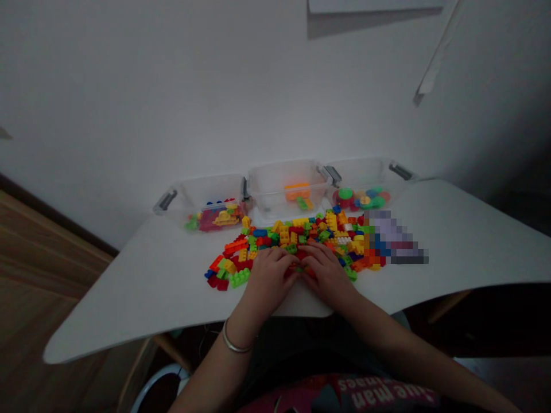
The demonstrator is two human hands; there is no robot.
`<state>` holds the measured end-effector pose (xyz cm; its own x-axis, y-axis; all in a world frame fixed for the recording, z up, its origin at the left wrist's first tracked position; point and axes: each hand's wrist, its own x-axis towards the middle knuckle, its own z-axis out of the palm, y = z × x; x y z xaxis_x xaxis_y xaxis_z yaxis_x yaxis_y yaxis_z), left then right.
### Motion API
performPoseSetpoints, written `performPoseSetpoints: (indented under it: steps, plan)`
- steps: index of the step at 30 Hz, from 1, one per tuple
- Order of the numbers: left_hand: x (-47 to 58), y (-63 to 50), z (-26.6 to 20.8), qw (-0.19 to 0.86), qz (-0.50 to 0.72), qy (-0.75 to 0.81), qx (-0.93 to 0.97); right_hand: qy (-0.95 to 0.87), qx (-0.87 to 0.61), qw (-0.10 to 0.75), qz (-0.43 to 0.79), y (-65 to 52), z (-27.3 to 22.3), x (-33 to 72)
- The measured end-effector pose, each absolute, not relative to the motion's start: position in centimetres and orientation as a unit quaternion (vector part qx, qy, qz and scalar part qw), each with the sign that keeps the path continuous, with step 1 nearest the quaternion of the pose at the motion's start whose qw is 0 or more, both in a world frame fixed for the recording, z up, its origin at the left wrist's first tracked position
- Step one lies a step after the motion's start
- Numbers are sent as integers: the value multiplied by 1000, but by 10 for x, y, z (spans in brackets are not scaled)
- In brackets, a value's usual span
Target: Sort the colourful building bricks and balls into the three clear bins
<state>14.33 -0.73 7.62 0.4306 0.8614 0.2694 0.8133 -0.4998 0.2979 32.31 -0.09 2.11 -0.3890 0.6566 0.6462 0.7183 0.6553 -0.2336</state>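
Note:
My left hand (272, 271) and my right hand (328, 272) meet at the near edge of a heap of plastic building bricks (284, 234). Both hands have curled fingers, with the tips pinched together around a small building brick (299, 269). Only slivers of green and red show between the fingers, so its full shape is hidden. Just beyond my fingertips lies a dark green brick (291, 249). To the left of my left hand rests a bright green brick (240, 278). A silvery bangle circles my left wrist.
Along the wall on the white table (163, 292) stand three clear bins: a left bin (193, 186) with mixed pieces, a middle bin (275, 172) with orange and green pieces, and a right bin (361, 166) with round pieces. A pixelated patch (394, 238) covers something right of the heap.

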Motion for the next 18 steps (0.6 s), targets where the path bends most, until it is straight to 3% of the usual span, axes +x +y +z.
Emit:
performPoseSetpoints:
  steps: [11,18]
  plan:
    - [142,-3,68,77,194,482,851,-828,-396,396,-16,-2,18,323]
    - [128,10,69,123,263,487,824,-829,-391,400,0,-4,22,323]
